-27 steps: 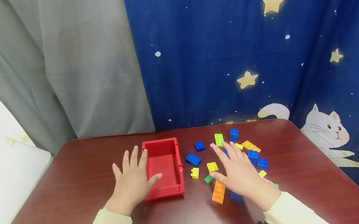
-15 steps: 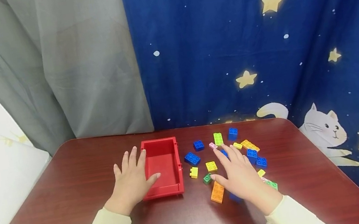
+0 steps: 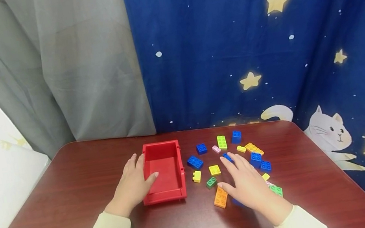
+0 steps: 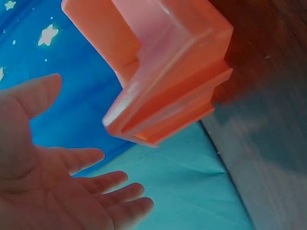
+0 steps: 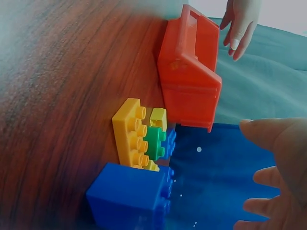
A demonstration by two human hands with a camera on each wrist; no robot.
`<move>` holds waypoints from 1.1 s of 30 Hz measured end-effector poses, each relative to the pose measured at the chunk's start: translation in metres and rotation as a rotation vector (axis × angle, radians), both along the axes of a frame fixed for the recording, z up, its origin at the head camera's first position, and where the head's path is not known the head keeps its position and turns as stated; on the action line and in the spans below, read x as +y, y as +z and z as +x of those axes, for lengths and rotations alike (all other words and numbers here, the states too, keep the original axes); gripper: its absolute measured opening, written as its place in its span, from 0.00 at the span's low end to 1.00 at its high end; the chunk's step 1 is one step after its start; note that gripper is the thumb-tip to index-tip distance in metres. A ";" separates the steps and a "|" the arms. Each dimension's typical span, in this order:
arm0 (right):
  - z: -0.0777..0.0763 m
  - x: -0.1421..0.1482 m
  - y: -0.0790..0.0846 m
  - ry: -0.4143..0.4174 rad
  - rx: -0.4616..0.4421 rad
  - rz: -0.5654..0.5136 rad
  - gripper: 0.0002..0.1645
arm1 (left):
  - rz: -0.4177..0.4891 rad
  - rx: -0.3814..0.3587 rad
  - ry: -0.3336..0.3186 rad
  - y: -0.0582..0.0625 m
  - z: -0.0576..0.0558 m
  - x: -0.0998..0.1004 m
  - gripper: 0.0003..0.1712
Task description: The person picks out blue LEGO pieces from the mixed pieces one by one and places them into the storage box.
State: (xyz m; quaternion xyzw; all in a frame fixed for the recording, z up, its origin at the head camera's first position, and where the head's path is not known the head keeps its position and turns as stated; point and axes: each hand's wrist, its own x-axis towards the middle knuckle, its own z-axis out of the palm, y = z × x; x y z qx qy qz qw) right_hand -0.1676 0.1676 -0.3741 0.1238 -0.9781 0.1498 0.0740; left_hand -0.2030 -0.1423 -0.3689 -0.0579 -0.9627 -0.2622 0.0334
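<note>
A red open-topped box (image 3: 165, 197) stands on the table, left of the scattered building bricks. My left hand (image 3: 130, 188) is beside the box's left wall, fingers stretched; the left wrist view shows a gap between this hand (image 4: 57, 184) and the box (image 4: 177, 62). Over the bricks hovers my right hand (image 3: 251, 186), its fingers loosely extended and holding nothing. Nearest to it lie an orange brick (image 3: 220, 197), a dark green brick (image 3: 211, 182) and a blue brick (image 5: 125, 194), which the hand mostly hides in the head view.
Several blue, yellow, lime and pink bricks lie about, among them a yellow brick (image 3: 197, 176), a lime brick (image 3: 221, 142) and a light green brick (image 3: 276, 190). Behind the table's (image 3: 88, 173) far edge hang grey and blue curtains (image 3: 196, 68).
My left hand has turned slightly and its fingertips have dropped a little beside the box. The right hand has drawn back slightly toward me. Box and bricks stay in place.
</note>
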 end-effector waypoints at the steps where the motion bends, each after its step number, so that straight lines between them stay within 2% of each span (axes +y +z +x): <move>1: 0.000 0.001 0.000 -0.002 -0.002 -0.003 0.47 | 0.020 -0.014 0.003 -0.002 -0.002 -0.001 0.46; 7: 0.002 0.005 -0.005 -0.023 -0.030 -0.024 0.45 | 0.135 -0.084 0.037 -0.010 -0.013 -0.008 0.43; 13: 0.003 0.009 -0.006 -0.031 -0.032 -0.021 0.43 | 0.251 -0.144 0.089 -0.014 -0.021 -0.013 0.36; 21: 0.004 0.016 -0.007 -0.032 -0.048 0.023 0.39 | 0.351 -0.216 0.110 -0.018 -0.027 -0.014 0.32; 26: 0.007 0.019 -0.008 -0.020 -0.065 0.055 0.34 | 0.411 -0.228 0.125 -0.021 -0.030 -0.013 0.30; 33: 0.008 0.018 -0.007 -0.037 -0.160 0.075 0.31 | 0.490 -0.260 0.154 -0.026 -0.029 -0.015 0.28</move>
